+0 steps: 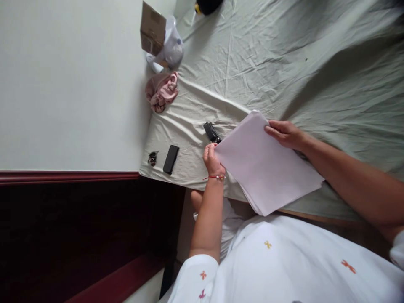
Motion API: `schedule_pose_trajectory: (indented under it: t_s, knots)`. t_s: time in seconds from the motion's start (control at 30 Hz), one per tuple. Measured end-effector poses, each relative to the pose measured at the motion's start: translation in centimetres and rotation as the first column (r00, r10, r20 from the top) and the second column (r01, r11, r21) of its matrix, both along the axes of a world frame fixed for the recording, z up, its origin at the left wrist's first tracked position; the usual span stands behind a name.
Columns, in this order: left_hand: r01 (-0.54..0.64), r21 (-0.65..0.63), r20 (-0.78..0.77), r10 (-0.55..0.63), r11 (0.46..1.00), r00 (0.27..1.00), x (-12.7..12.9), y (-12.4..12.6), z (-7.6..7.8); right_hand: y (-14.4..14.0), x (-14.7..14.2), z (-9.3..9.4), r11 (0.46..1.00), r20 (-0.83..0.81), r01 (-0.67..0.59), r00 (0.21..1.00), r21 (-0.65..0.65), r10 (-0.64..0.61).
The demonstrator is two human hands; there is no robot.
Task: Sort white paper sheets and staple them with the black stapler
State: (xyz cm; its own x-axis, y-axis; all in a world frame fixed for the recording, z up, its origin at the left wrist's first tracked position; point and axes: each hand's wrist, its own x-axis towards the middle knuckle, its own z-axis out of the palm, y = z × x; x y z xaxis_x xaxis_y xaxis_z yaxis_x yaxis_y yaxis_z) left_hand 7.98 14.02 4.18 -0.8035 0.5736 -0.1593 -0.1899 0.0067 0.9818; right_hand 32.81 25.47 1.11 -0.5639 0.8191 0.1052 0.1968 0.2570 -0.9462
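Both my hands hold a stack of pale white paper sheets above the edge of a bed covered with a grey-green sheet. My left hand, with a red bracelet at the wrist, pinches the stack's left corner. Over on the stack's upper right edge, my right hand grips with its fingers on top. A small black object lies on the sheet just above my left hand, partly hidden by the paper.
A black phone and a small dark item lie near the bed's corner. Farther back are a crumpled pink cloth, a cardboard box and a white bag. A white wall borders the bed on the left.
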Motion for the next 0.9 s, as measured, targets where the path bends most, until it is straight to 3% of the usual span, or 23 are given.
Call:
schedule_pose_trajectory:
  t_s: [0.17,0.4,0.63,0.9]
  knots:
    - [-0.002,-0.03,-0.003,0.002,1.0,1.0,-0.04,-0.11,0.23,-0.16,0.01,0.33,1.0,0.024,-0.024,0.999,-0.008,0.024]
    - [0.029,0.04,0.003,-0.029,0.999,1.0,0.37,0.06,0.29,-0.01,0.09,0.25,1.0,0.041,-0.012,0.999,-0.023,0.013]
    - [0.109,-0.044,0.029,-0.107,0.993,0.994,0.66,-0.07,0.33,-0.16,0.02,-0.03,0.997,-0.006,-0.02,1.0,-0.078,0.019]
    - [0.111,0.004,0.018,-0.111,0.994,0.994,0.56,0.11,0.21,-0.27,0.03,0.34,0.998,-0.009,-0.021,1.0,-0.059,0.02]
